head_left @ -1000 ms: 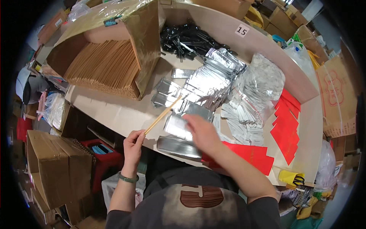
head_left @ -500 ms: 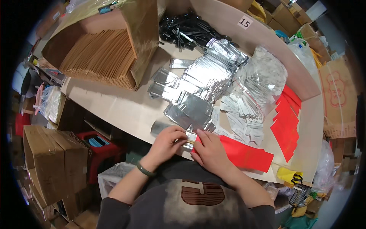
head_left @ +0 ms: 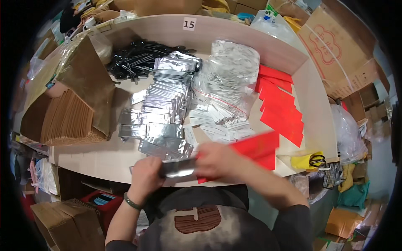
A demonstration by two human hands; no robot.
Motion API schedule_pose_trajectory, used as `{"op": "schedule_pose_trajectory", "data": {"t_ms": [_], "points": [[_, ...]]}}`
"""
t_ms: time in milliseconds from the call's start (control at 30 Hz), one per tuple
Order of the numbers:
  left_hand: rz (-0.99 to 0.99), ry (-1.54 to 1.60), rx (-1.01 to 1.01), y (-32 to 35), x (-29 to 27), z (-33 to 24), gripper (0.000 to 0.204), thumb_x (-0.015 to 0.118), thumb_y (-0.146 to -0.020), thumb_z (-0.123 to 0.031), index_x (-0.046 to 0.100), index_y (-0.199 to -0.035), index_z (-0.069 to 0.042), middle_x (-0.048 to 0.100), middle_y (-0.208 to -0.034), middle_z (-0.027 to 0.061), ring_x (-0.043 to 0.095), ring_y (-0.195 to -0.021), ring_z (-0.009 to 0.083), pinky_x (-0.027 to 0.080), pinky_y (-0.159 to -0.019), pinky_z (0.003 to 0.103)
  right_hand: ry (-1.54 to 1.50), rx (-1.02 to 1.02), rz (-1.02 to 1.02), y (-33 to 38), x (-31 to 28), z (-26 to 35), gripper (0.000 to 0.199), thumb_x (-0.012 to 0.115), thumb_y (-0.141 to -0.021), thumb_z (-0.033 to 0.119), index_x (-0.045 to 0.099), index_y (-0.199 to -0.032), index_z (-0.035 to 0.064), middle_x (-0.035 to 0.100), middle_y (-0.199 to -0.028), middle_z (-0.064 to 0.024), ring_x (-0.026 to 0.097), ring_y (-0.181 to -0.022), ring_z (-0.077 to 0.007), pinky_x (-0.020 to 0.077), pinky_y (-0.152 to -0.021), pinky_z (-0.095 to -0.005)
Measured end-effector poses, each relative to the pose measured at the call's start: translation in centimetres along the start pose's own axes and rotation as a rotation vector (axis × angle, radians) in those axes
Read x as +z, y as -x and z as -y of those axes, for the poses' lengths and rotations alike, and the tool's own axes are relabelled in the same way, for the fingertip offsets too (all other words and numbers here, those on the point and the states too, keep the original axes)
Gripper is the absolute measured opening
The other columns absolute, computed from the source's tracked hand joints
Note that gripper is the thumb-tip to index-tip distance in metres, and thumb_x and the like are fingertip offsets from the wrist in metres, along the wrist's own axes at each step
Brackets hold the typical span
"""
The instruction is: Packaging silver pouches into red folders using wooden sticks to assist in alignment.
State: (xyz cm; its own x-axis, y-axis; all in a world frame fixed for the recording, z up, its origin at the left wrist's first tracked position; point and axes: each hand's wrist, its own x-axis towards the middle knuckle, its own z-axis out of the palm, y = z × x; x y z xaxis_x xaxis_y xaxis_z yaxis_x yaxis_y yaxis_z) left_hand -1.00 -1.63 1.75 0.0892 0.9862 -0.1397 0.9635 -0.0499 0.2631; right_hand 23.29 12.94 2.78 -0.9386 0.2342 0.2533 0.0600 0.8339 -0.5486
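Box [head_left: 86, 77] left of pouches [head_left: 164, 96], envelopes [head_left: 280, 113] right

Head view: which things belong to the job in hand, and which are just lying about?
Likely in use:
silver packet between left hand and right hand
silver packet pile
red pieces

Apparently just lying about:
yellow item
large carton
clear plastic bag

- A packing workshop or storeroom, by the look of its stock.
- A pale wooden table [head_left: 83, 161] with raised walls bears a white number label [head_left: 189, 24].
- Goods lie in batches: flat shiny silver packets [head_left: 165, 98], slim black utensil-like pieces [head_left: 142, 58], flat red sheets [head_left: 282, 113], a clear plastic bag of white packets [head_left: 234, 62].
- An open brown cardboard box [head_left: 90, 83] holds tightly ranked brown strips [head_left: 69, 117].
- Large brown cartons [head_left: 339, 54] crowd around.
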Motion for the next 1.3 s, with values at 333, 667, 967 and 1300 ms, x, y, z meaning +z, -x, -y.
{"op": "schedule_pose_trajectory", "data": {"t_ms": [333,667,967,1300], "points": [[0.228,0.99,0.411,-1.3,-0.3,-7.0,0.057,0.074,-0.07,-0.009,0.055,-0.123,-0.002,0.053,-0.127,0.0246,0.056,-0.115,0.0367,0.045,-0.096,0.04,0.042,0.125,0.097,3.1,0.3,0.8,0.05,0.076,-0.065,0.03,0.057,-0.098,-0.0008,0.052,-0.125,-0.0282,0.052,-0.115,-0.0444,0.0433,-0.096,-0.0487],[-0.194,0.51,-0.213,1.5,2.8,-1.0,0.05,0.078,-0.067,-0.013,0.058,-0.111,-0.003,0.063,-0.093,0.0177,0.063,-0.086,0.0357,0.052,-0.075,0.039,0.216,0.723,0.074,0.5,2.3,4.1,0.027,0.059,-0.089,0.028,0.062,-0.08,0.0028,0.063,-0.064,-0.0164,0.064,-0.062,-0.0368,0.0505,-0.057,-0.0484],[0.046,0.367,0.124,-0.3,0.4,-0.5,0.073,0.083,-0.065,-0.025,0.053,-0.128,-0.006,0.06,-0.118,0.0168,0.059,-0.107,0.0361,0.049,-0.091,0.043,-0.112,0.661,0.231,-3.0,2.5,4.6,0.024,0.059,-0.085,0.027,0.061,-0.094,0.0052,0.065,-0.079,-0.0188,0.065,-0.077,-0.0382,0.051,-0.069,-0.0488],[-0.255,0.485,-0.151,-1.5,0.6,3.5,0.052,0.07,-0.084,-0.024,0.055,-0.129,-0.003,0.054,-0.13,0.0157,0.054,-0.118,0.034,0.045,-0.099,0.039,0.205,0.814,0.14,1.1,-3.1,-7.7,0.028,0.075,-0.074,0.021,0.063,-0.09,0.0017,0.063,-0.093,-0.0212,0.063,-0.087,-0.0365,0.0498,-0.076,-0.0451]]}}
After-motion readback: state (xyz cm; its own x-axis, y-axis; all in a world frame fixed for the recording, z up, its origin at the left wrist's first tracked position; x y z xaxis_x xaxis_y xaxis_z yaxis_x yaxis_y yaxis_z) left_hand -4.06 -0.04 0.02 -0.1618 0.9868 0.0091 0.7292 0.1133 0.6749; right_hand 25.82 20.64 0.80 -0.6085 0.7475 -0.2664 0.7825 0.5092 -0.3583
